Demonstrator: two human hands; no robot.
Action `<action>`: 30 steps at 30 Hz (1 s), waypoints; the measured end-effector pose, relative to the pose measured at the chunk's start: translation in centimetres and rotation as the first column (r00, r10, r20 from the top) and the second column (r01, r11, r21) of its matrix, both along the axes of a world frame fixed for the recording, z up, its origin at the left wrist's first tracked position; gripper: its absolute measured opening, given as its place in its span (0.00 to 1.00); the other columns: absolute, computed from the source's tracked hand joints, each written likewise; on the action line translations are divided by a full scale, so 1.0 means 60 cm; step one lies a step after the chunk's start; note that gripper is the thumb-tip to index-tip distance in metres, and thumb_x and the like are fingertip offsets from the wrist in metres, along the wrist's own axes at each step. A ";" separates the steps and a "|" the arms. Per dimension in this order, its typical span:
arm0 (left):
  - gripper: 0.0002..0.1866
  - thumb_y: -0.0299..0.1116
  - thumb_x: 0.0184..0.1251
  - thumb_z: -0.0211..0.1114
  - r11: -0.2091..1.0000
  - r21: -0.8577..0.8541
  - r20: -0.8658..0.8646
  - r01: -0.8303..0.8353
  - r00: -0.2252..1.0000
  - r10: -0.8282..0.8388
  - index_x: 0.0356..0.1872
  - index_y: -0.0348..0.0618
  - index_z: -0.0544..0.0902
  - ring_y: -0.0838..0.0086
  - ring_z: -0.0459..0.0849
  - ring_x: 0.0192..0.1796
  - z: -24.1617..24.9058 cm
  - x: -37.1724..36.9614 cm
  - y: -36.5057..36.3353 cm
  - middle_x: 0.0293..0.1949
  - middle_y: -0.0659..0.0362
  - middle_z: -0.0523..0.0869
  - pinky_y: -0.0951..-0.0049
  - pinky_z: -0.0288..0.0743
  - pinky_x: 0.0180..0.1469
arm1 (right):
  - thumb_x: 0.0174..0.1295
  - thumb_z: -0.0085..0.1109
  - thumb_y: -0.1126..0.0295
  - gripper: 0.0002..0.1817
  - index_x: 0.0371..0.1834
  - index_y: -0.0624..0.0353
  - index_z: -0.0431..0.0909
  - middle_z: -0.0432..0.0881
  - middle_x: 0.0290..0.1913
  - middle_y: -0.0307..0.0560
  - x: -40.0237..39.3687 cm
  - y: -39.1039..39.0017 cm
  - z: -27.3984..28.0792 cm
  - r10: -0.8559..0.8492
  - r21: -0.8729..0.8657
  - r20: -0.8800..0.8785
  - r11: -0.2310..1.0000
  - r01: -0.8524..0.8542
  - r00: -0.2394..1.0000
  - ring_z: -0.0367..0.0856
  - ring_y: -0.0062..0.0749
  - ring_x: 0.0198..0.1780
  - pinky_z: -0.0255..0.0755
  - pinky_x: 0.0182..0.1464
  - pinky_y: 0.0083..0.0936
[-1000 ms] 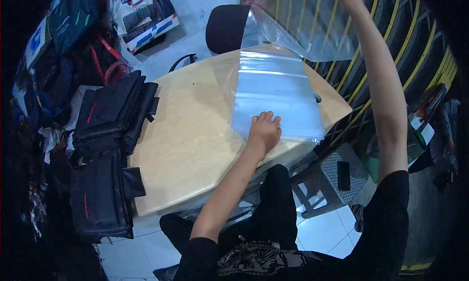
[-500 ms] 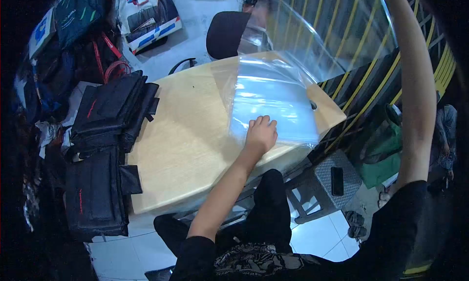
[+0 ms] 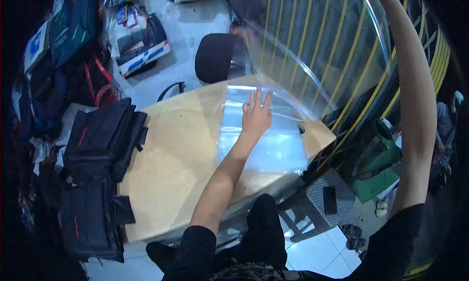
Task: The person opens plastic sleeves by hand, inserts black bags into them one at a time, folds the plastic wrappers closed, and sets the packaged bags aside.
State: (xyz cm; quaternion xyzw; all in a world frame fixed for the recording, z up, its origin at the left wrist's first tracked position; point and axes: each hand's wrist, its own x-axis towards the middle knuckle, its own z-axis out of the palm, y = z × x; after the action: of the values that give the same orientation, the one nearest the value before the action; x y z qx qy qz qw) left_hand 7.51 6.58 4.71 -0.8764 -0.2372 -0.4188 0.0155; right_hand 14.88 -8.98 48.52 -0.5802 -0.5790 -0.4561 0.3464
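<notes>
My left hand lies on a stack of clear plastic bags on the wooden table, with its fingers stretched out and apart. A large clear plastic sheet or bag rises from the far end of the stack towards the upper right. My right arm reaches up along the right side to the top edge. The right hand itself is cut off there, so its grip on the raised plastic is hidden.
Two black fabric bags lie along the left edge of the wooden table. A grey stool with a phone stands at the right front. Behind are a dark chair and a yellow-striped shutter. A green bag is at right.
My left hand has slid from the near part of the stack towards its far end, and its fingers have spread. My right arm stays raised. The view has tilted up slightly.
</notes>
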 end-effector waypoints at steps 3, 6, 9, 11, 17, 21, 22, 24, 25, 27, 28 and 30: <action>0.30 0.38 0.63 0.58 0.999 -0.040 -0.129 0.000 0.992 -0.005 0.67 0.45 0.66 0.51 0.59 0.71 -0.004 0.043 0.054 0.70 0.42 0.58 0.46 0.61 0.60 | 0.67 0.54 0.65 0.14 0.46 0.64 0.82 0.84 0.35 0.44 0.022 -0.019 0.009 0.069 0.022 -0.080 0.997 -0.067 0.994 0.77 0.24 0.29 0.72 0.33 0.24; 0.29 0.40 0.64 0.58 0.998 -0.054 -0.195 -0.041 0.980 0.029 0.66 0.46 0.67 0.51 0.58 0.71 -0.052 0.092 0.106 0.71 0.41 0.56 0.48 0.61 0.60 | 0.66 0.55 0.65 0.14 0.46 0.64 0.82 0.82 0.32 0.42 0.028 -0.043 0.004 0.048 0.072 -0.093 0.997 -0.042 0.994 0.74 0.21 0.26 0.69 0.30 0.21; 0.27 0.42 0.64 0.59 0.989 -0.149 -0.156 -0.005 0.988 -0.019 0.64 0.42 0.71 0.51 0.62 0.70 -0.069 0.113 0.134 0.69 0.39 0.61 0.50 0.62 0.60 | 0.66 0.56 0.64 0.14 0.47 0.64 0.82 0.82 0.33 0.43 0.070 -0.052 0.013 0.032 0.110 -0.130 0.994 -0.017 0.991 0.75 0.22 0.29 0.69 0.33 0.22; 0.27 0.45 0.66 0.57 0.846 -0.446 0.089 0.292 0.955 -0.283 0.62 0.40 0.72 0.51 0.65 0.68 -0.053 0.121 0.131 0.67 0.40 0.65 0.51 0.63 0.60 | 0.66 0.57 0.64 0.15 0.48 0.64 0.81 0.83 0.36 0.45 0.103 -0.058 0.017 0.085 0.106 -0.178 0.992 -0.067 0.980 0.77 0.25 0.35 0.70 0.39 0.24; 0.41 0.66 0.67 0.42 -0.609 -0.108 0.981 0.786 0.183 0.062 0.68 0.41 0.63 0.49 0.68 0.66 0.059 0.035 0.021 0.63 0.41 0.69 0.47 0.65 0.60 | 0.66 0.58 0.62 0.17 0.49 0.65 0.80 0.84 0.42 0.48 0.123 -0.072 -0.040 0.091 0.106 -0.139 0.991 -0.076 0.986 0.81 0.30 0.45 0.72 0.50 0.27; 0.44 0.69 0.66 0.38 -0.580 0.058 0.975 0.813 0.079 0.207 0.69 0.41 0.60 0.49 0.67 0.67 0.044 -0.085 -0.066 0.64 0.40 0.68 0.46 0.67 0.60 | 0.64 0.58 0.68 0.08 0.28 0.58 0.77 0.78 0.26 0.44 0.191 -0.063 -0.044 0.229 0.084 -0.083 0.971 -0.222 0.970 0.67 0.24 0.28 0.61 0.33 0.28; 0.44 0.69 0.66 0.37 -0.520 0.055 0.970 0.853 0.077 0.229 0.69 0.40 0.59 0.49 0.67 0.66 0.039 -0.115 -0.079 0.64 0.40 0.67 0.47 0.69 0.59 | 0.62 0.58 0.70 0.14 0.18 0.55 0.75 0.75 0.19 0.43 0.206 -0.052 -0.037 0.310 0.080 -0.036 0.949 -0.306 0.950 0.61 0.23 0.21 0.55 0.26 0.29; 0.34 0.56 0.71 0.48 -0.280 -0.360 0.926 0.890 0.378 0.012 0.65 0.36 0.65 0.55 0.73 0.63 0.010 -0.143 -0.097 0.60 0.42 0.73 0.58 0.77 0.54 | 0.62 0.57 0.71 0.13 0.17 0.58 0.76 0.75 0.21 0.45 0.129 -0.050 -0.072 0.339 0.062 -0.188 0.941 -0.333 0.922 0.57 0.25 0.21 0.57 0.27 0.31; 0.30 0.50 0.71 0.51 -0.188 -0.500 0.862 0.846 0.506 -0.015 0.63 0.35 0.67 0.58 0.75 0.61 -0.004 -0.156 -0.106 0.59 0.44 0.75 0.61 0.78 0.52 | 0.62 0.57 0.71 0.12 0.20 0.59 0.79 0.75 0.21 0.46 0.135 -0.038 -0.069 0.323 0.017 -0.209 0.945 -0.327 0.923 0.57 0.26 0.21 0.57 0.27 0.32; 0.17 0.31 0.68 0.59 -0.224 -0.502 0.829 0.835 0.539 0.150 0.55 0.35 0.75 0.69 0.82 0.53 -0.012 -0.188 -0.117 0.50 0.51 0.83 0.69 0.79 0.49 | 0.64 0.56 0.68 0.10 0.31 0.58 0.85 0.79 0.24 0.49 0.116 -0.016 -0.078 0.370 -0.062 -0.118 0.924 -0.379 0.922 0.61 0.26 0.22 0.63 0.29 0.36; 0.16 0.31 0.68 0.59 -0.182 -0.480 0.831 0.858 0.511 0.219 0.54 0.34 0.76 0.69 0.83 0.51 -0.015 -0.216 -0.117 0.47 0.52 0.83 0.70 0.78 0.50 | 0.64 0.56 0.67 0.09 0.37 0.59 0.85 0.80 0.32 0.53 0.085 -0.003 -0.088 0.375 -0.064 -0.178 0.918 -0.391 0.910 0.68 0.28 0.31 0.66 0.39 0.37; 0.15 0.31 0.68 0.60 -0.105 -0.439 0.829 0.892 0.447 0.337 0.51 0.33 0.77 0.69 0.84 0.47 -0.025 -0.267 -0.129 0.43 0.54 0.85 0.72 0.78 0.50 | 0.64 0.58 0.64 0.15 0.49 0.59 0.84 0.82 0.49 0.62 0.037 0.013 -0.105 0.364 -0.069 -0.295 0.914 -0.400 0.883 0.82 0.32 0.49 0.71 0.58 0.39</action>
State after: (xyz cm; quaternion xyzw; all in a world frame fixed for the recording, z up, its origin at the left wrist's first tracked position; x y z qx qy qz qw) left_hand -8.52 -1.14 3.18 -0.3271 -0.1696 -0.4406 -0.8186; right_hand 17.12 -8.20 42.20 -0.5334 -0.6559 -0.2554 0.4691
